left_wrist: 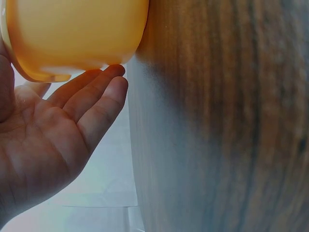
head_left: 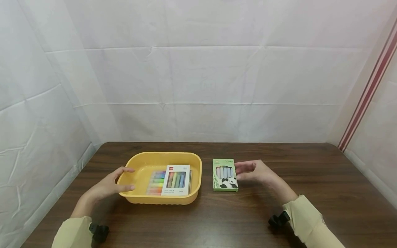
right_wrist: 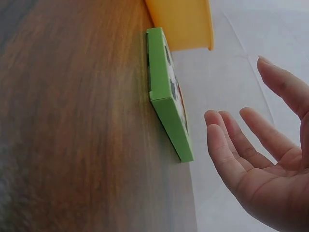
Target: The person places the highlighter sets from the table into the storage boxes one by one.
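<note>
My left hand point(head_left: 107, 184) holds the left rim of a yellow plastic basket point(head_left: 136, 162). Its thumb and index finger reach over the rim, while the other fingers point(left_wrist: 99, 104) lie along the outer wall in the left wrist view. Inside the basket, a white box of colored pens point(head_left: 176, 192) rests partly over a clear pack of rainbow-colored sticks point(head_left: 154, 186). A green panda box of pens point(head_left: 225, 174) lies flat on the table, right of the basket. Just right of that box is my right hand point(head_left: 252, 171), its fingers loosely bent and apart from the box in the right wrist view.
The brown wood-grain table point(head_left: 217, 224) bears everything. White sheeting point(head_left: 204, 79) hangs behind it and along both sides, with a red stripe point(head_left: 369, 89) at the right. A black wrist mount point(head_left: 279, 219) sits on each sleeve cuff.
</note>
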Demonstrator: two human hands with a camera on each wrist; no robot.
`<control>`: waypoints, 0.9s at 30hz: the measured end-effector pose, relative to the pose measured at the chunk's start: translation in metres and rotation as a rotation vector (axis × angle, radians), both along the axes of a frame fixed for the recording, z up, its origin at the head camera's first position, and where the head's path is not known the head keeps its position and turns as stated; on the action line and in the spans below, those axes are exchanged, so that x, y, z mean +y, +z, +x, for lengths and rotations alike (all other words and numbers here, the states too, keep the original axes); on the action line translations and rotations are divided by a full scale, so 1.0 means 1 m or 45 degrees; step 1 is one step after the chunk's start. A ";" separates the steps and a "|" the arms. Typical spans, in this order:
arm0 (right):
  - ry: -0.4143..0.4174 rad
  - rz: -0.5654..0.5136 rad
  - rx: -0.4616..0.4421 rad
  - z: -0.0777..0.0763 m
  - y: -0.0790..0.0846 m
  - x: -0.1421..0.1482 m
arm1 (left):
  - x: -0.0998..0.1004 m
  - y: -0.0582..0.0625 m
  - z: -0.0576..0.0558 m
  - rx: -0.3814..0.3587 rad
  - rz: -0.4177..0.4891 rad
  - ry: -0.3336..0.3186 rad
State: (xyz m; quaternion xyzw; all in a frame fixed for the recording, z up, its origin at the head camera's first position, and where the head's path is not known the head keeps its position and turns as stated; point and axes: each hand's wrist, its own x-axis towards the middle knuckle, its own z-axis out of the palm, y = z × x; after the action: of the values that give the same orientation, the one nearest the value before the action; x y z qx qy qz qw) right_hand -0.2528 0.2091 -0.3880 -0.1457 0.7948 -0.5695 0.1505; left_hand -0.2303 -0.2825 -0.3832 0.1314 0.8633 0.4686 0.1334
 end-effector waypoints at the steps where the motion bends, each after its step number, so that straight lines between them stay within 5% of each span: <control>1: 0.009 0.002 0.004 0.000 -0.001 0.000 | 0.000 0.000 0.000 0.000 0.001 -0.001; 15: -0.024 0.028 -0.086 0.000 -0.004 -0.002 | 0.000 -0.001 0.000 0.056 -0.021 0.005; 27: -0.022 0.157 0.000 -0.004 -0.010 -0.005 | 0.000 -0.002 -0.001 0.046 -0.001 -0.008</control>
State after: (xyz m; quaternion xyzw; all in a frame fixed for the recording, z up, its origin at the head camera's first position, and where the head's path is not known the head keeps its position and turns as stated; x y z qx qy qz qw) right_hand -0.2564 0.2044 -0.3980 -0.1294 0.8297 -0.5207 0.1543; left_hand -0.2311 -0.2822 -0.3852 0.1425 0.8654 0.4653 0.1194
